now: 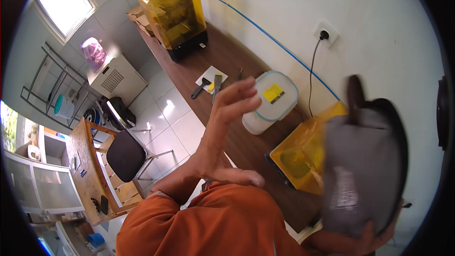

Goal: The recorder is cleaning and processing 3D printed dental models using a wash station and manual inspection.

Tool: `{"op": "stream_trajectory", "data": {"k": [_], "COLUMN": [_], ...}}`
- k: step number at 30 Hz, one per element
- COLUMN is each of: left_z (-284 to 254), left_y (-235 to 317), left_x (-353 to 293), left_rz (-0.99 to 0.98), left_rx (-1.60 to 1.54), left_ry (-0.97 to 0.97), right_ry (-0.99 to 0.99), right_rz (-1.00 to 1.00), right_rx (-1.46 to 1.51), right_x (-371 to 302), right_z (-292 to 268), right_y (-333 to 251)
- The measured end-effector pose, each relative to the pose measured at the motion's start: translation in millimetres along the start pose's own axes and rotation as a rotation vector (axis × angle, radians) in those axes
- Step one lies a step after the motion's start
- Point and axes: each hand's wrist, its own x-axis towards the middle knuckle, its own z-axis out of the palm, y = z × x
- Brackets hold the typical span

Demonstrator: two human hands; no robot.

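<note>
My left hand [227,128] is raised in the middle, palm turned to the right, with its fingers and thumb spread and nothing in it. At the lower right, my right hand [369,239] grips a grey zip bag [362,175] by its lower end. The bag stands tilted upright, with a dark loop handle [354,97] at its top and pale print on its side. Just beyond my left fingertips is a translucent tub [279,90] with a yellow label on its lid. Behind the bag, partly hidden, sits a yellow transparent box-shaped cover [303,154].
A yellow-hooded machine [175,12] stands at the far end of the brown bench [189,73]. Scrapers [201,87] lie on a white sheet there. A blue cable [272,38] runs along the wall by a socket. Left are a dark chair [125,156] and a wooden table [85,175].
</note>
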Motion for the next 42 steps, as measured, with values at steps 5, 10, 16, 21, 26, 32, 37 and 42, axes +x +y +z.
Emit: {"op": "stream_trajectory", "data": {"k": [5, 10, 16, 21, 26, 32, 37, 42], "left_z": [-91.0, -192.4, -290.4, -377.4, -426.9, -452.3, -470.1, -498.0], "left_y": [-37.5, -65.9, -117.8, -136.0, -194.1, -269.5, -320.8, -336.5], "left_x": [-1.8, -41.8, -92.6, -146.6, -190.2, -216.0, -198.3, -189.0], "left_rz": [-0.145, -0.68, -0.957, -1.174, -1.312, -1.046, -1.013, -1.096], "left_rx": [-0.126, -0.016, 0.233, 0.549, 0.46, 0.096, -0.212, -0.419], "left_ry": [-0.327, -0.508, -0.338, 0.104, 0.688, 1.173, 1.308, 1.385], "right_ry": [-1.251, -1.484, -1.601, -1.741, -2.049, -2.091, -1.991, -1.959], "right_rz": [-0.127, 0.019, 0.121, 0.201, 0.232, 0.152, 0.204, 0.343], "right_rx": [0.311, 0.557, 0.593, 0.569, 0.45, 0.411, 0.475, 0.536], "right_x": [1.2, -74.6, -172.1, -226.0, -257.4, -273.2, -281.6, -297.2], "right_z": [92.8, 214.3, 331.5, 385.9, 406.7, 421.2, 455.3, 494.6], "right_y": [-44.2, -62.6, -111.9, -136.5, -147.1, -154.4, -142.2, -162.6]}}
